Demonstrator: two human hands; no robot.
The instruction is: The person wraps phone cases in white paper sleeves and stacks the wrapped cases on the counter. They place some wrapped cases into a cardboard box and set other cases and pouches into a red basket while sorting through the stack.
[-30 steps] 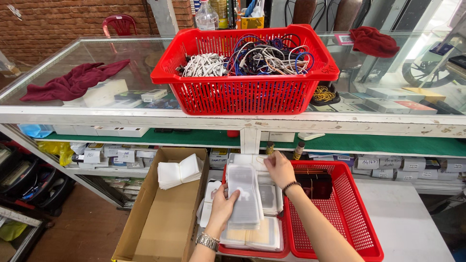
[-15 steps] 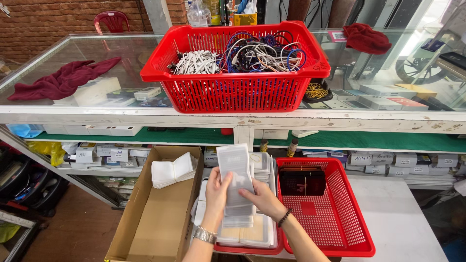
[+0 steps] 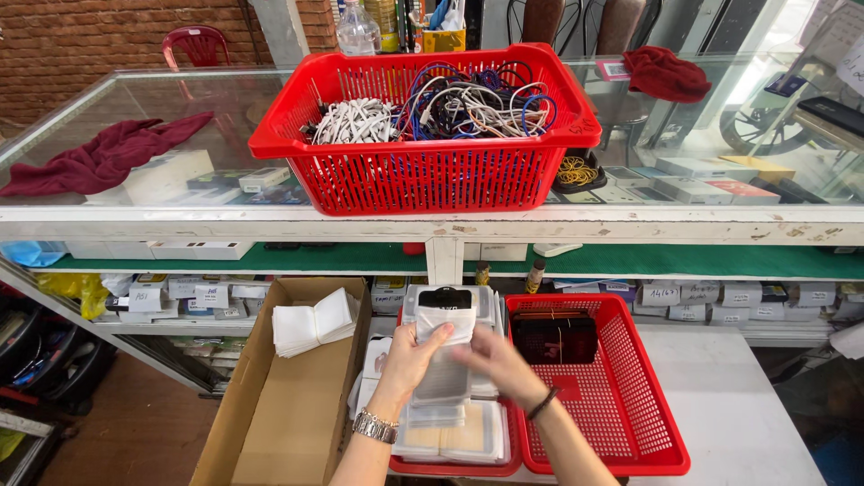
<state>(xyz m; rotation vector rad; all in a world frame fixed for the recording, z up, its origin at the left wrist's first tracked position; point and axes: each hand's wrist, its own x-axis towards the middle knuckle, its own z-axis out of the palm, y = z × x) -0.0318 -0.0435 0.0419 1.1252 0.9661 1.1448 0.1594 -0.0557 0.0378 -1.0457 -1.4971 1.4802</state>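
Note:
My left hand, with a metal watch on the wrist, grips the side of a stack of clear plastic pouches with a black top label. My right hand, blurred and wearing a dark wristband, is pressed against the front of the same stack. Under both hands lie more pouches in a low red tray. A red mesh basket to the right holds a small black bundle.
An open cardboard box with white folded sheets stands at the left. A large red basket of cables sits on the glass counter above, with dark red cloths. Shelves of small boxes run below.
Both hands have lifted the pouch stack and brought it upright before me. My right hand moved from the stack's upper right to its front. The view has tilted slightly.

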